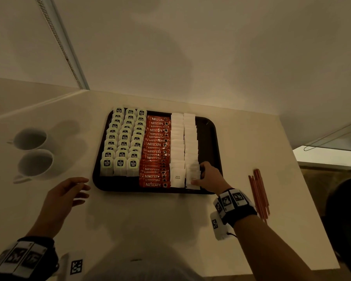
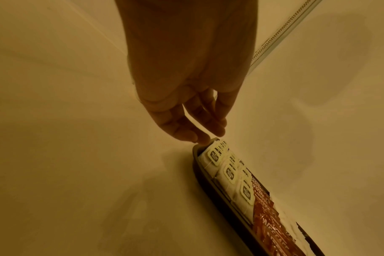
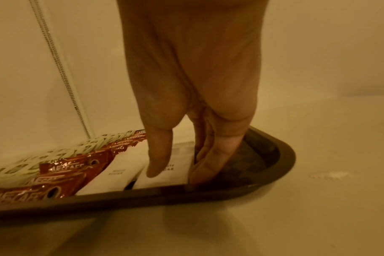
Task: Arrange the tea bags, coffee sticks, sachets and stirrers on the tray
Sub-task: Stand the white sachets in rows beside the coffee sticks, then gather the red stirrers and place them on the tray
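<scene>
A dark tray (image 1: 213, 138) holds three rows of tea bags (image 1: 123, 141), a stack of red Nescafe sticks (image 1: 156, 151) and two rows of white sugar sachets (image 1: 183, 138). My right hand (image 1: 201, 175) is at the near right sachet (image 1: 194, 173). The thumb lies on its face and the fingers sit against its right edge, down on the tray floor (image 3: 252, 155). In the right wrist view that hand (image 3: 175, 171) pinches the sachet (image 3: 180, 155). My left hand (image 1: 83, 188) hovers open and holds nothing, close to the tray's near left corner (image 2: 197, 152). Orange stirrers (image 1: 259, 193) lie on the table.
Two white cups (image 1: 30, 138) (image 1: 36, 162) stand left of the tray. The table's right edge (image 1: 304, 179) runs just past the stirrers. A strip of bare tray floor (image 1: 208, 142) lies right of the sachets. A wall rises behind the tray.
</scene>
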Action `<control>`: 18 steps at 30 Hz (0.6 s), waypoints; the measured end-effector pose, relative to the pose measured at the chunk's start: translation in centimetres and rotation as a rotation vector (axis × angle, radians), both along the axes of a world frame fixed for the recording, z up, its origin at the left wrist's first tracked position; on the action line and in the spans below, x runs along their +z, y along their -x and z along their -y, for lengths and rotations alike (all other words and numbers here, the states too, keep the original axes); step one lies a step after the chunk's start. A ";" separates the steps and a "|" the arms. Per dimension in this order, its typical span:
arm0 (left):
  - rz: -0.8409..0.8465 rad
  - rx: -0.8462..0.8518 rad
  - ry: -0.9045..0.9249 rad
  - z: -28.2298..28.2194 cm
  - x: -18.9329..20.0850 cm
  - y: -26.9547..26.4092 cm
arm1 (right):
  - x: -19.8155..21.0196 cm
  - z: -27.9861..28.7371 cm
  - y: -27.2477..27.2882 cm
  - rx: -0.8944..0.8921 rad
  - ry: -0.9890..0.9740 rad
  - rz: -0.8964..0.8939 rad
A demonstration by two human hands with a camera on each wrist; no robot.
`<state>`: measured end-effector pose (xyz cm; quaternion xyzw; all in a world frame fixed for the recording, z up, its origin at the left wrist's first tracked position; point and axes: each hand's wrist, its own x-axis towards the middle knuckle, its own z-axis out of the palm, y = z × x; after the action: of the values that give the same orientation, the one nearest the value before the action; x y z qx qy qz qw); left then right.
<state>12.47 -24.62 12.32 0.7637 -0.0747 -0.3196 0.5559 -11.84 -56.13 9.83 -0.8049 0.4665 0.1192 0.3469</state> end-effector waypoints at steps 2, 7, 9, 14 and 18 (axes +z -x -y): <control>-0.006 -0.005 0.004 0.1 0.1 0.1 | -0.2 -0.1 -0.3 0.003 0.006 0.000; 0.005 -0.006 0.005 0.0 0.4 0.1 | 0.3 1.6 -1.3 -0.071 -0.020 -0.016; 0.008 -0.007 -0.003 -0.1 0.3 0.0 | 0.6 3.3 -2.5 -0.110 0.012 0.001; 0.016 -0.028 -0.015 -0.3 0.1 -0.5 | 0.7 5.8 -6.2 -0.116 0.066 -0.055; -0.010 -0.028 -0.037 -0.7 -0.4 -0.8 | 0.4 6.2 -7.8 -0.127 0.078 -0.090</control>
<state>13.24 -23.89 11.89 0.7709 -0.0768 -0.3327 0.5376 -4.04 -62.29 10.19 -0.7804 0.5359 0.1149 0.3009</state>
